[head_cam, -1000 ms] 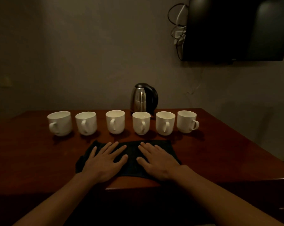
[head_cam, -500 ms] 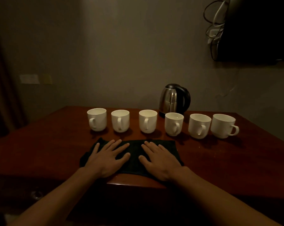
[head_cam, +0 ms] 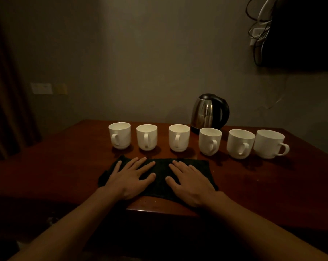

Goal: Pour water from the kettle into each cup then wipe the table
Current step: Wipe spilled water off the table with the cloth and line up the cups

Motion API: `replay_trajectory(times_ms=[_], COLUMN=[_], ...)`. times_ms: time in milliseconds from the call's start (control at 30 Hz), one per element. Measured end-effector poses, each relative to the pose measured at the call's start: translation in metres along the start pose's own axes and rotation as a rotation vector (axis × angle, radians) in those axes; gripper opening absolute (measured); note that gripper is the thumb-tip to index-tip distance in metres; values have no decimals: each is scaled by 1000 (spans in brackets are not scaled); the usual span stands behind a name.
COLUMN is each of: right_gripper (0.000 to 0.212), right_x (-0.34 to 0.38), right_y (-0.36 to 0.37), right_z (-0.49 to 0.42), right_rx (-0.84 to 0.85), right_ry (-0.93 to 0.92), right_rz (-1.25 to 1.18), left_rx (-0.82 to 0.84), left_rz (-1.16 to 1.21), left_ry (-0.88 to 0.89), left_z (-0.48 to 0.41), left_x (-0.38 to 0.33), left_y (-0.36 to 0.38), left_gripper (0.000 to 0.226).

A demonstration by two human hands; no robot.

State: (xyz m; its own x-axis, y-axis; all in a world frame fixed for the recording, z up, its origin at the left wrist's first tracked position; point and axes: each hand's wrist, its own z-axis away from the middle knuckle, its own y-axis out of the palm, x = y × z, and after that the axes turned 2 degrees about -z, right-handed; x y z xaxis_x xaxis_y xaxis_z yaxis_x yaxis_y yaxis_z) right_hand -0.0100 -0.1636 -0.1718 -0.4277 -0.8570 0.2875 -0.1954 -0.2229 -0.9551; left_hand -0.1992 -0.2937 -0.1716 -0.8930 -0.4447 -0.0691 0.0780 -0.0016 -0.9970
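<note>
Lying flat on the cloth (head_cam: 161, 185) at the table (head_cam: 263, 189) edge, the left hand (head_cam: 130, 178) and right hand (head_cam: 190, 181) are spreading straight fingers, gripping nothing; seemingly holding it ready for wiping. Six cups (head_cam: 179, 137) are standing in a row beyond; the kettle (head_cam: 206, 112) is sitting upright behind them, reachable for pouring.

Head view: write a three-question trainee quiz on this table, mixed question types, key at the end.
1. True or false: the left hand and the right hand both lie flat on the dark cloth.
2. How many white cups stand in the row?
3. Where is the kettle? A) behind the cups B) on the cloth C) in the right hand

Key: 1 true; 2 six; 3 A.
</note>
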Motion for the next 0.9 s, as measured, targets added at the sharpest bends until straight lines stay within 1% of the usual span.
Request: replay_trajectory(times_ms=[133,267,467,600,700,800,833,900], right_gripper=[68,70,74,76,75,74,74,73], right_x=[0,1,-2,-10,-11,-10,-10,-10], right_y=[-1,-3,-20,-42,-61,-79,-84,-95], right_z=[2,2,7,13,15,13,12,11], right_rx=[-3,14,11,-29,-79,-99,-110,-138], right_ry=[-2,0,-10,5,-26,-36,-34,-34], right_rz=[-2,-11,10,4,17,36,41,45], left_rx=[33,64,42,25,21,38,35,12], left_rz=[-6,-80,-122,-161,-186,-193,-197,-202], left_ry=[0,11,41,50,36,25,26,26], left_z=[2,2,-1,-6,-9,-10,-11,-14], left_x=[-3,-5,-15,-23,-27,-31,-34,-38], left_y=[-4,-13,-36,-52,-65,-79,-84,-93], left_gripper=[63,65,67,66,66,80,80,68])
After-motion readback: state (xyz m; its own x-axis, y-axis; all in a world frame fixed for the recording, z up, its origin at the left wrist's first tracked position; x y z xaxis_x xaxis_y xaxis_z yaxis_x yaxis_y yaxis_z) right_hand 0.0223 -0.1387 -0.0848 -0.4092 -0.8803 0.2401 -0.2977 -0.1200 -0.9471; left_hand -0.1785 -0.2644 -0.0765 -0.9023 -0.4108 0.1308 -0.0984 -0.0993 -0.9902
